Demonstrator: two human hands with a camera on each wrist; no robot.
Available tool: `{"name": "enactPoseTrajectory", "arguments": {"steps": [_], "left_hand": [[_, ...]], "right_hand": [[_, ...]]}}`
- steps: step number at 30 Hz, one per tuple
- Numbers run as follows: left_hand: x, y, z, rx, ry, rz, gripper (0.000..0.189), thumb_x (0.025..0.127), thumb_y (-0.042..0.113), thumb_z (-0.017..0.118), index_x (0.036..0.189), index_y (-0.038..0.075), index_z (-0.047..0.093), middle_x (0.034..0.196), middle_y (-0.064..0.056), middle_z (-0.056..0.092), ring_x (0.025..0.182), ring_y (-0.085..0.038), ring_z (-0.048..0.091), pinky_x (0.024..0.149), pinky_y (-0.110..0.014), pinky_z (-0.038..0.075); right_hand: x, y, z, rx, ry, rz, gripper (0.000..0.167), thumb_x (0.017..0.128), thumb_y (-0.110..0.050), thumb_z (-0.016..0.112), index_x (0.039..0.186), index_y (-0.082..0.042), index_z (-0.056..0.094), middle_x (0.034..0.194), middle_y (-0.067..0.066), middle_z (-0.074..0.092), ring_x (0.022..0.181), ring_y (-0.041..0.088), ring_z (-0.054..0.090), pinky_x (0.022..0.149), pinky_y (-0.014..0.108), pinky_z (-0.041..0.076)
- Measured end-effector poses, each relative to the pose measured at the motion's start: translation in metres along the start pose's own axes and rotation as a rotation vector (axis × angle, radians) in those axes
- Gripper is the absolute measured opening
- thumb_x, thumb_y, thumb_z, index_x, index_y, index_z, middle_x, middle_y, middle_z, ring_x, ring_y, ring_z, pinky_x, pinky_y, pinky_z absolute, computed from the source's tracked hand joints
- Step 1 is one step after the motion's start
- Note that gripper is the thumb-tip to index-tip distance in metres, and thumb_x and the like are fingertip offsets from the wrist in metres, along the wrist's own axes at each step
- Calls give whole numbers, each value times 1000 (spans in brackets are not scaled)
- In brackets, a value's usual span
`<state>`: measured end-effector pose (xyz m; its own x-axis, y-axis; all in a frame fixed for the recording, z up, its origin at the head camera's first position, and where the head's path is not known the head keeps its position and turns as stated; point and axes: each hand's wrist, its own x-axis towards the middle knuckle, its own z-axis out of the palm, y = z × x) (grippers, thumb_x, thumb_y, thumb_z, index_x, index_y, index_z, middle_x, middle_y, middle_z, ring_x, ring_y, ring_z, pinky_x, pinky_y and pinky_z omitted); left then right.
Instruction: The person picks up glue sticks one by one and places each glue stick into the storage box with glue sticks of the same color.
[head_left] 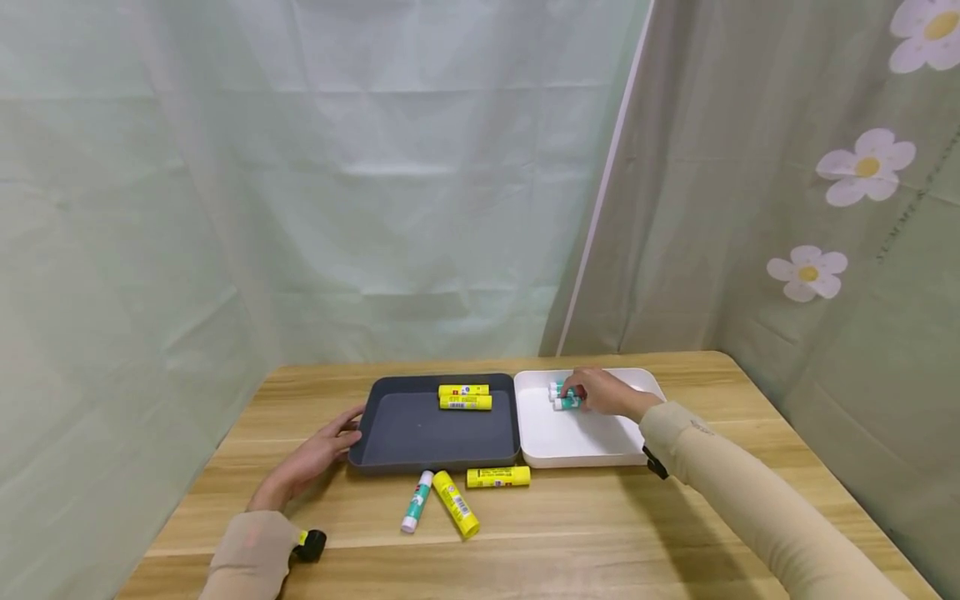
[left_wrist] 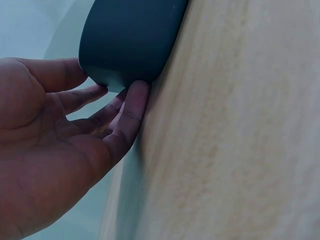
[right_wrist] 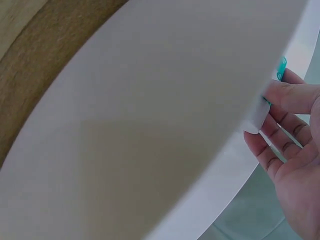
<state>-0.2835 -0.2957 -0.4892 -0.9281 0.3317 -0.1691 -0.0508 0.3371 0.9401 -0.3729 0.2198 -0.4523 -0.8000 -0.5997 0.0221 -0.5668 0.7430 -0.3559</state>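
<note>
My left hand [head_left: 318, 457] touches the left end of the dark grey tray [head_left: 390, 465] with its fingertips, against the outer wall in the left wrist view. Over the white tray [head_left: 592, 460], my right hand [head_left: 609, 393] pinches a green-and-white glue stick [head_left: 564, 404] between thumb and fingers. Beside it in that tray lie more green-and-white glue sticks [head_left: 556, 387], partly hidden by the fingers. In the right wrist view, the tray's wall covers part of the pinched glue stick [right_wrist: 258, 117]. Two yellow glue sticks [head_left: 465, 402] lie side by side in the grey tray.
On the wooden table [head_left: 570, 542], in front of the trays, lie a green-and-white glue stick [head_left: 417, 502], a slanted yellow glue stick [head_left: 455, 504] and another yellow glue stick [head_left: 498, 477] close to the tray edges. The trays stand side by side. A pale curtain [head_left: 420, 208] hangs behind the table.
</note>
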Motion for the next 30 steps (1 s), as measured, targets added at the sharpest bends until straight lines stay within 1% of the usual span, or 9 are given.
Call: {"name": "enactPoseTrajectory", "arguments": {"steps": [5, 13, 18, 24, 30], "left_hand": [[1, 0, 2, -8, 0, -1, 62, 113, 16, 43, 167, 4, 14, 164, -32, 13, 151, -50, 20, 120, -64, 27], [2, -2, 1, -5, -2, 15, 61, 113, 14, 43, 166, 2, 14, 161, -34, 16, 148, -51, 25, 118, -63, 30], [3, -2, 0, -15, 0, 17, 61, 113, 13, 42, 166, 2, 15, 161, -34, 15, 148, -50, 25, 117, -61, 31], [3, 0, 0, -23, -11, 18, 62, 113, 14, 43, 167, 4, 14, 161, -33, 15, 148, -51, 23, 118, -63, 29], [3, -1, 0, -21, -6, 21, 62, 113, 13, 42, 166, 3, 14, 162, -34, 14, 149, -50, 21, 119, -61, 28]], "right_hand": [[-2, 1, 1, -6, -1, -5, 36, 80, 16, 76, 106, -8, 77, 87, 6, 57, 78, 16, 48, 72, 31, 43], [-3, -1, -2, -1, 0, 5, 36, 81, 18, 72, 106, -8, 77, 87, 9, 57, 78, 17, 46, 71, 32, 41], [-3, 1, -9, 10, 7, 27, 37, 82, 17, 71, 108, -8, 77, 88, 10, 61, 78, 17, 48, 72, 32, 44], [-7, 0, -20, 104, 34, 24, 32, 85, 14, 73, 113, -2, 76, 88, 12, 61, 79, 18, 51, 71, 33, 46], [-14, -11, -30, 230, 42, 23, 34, 88, 13, 72, 120, 2, 73, 100, 20, 64, 89, 23, 57, 75, 35, 50]]}}
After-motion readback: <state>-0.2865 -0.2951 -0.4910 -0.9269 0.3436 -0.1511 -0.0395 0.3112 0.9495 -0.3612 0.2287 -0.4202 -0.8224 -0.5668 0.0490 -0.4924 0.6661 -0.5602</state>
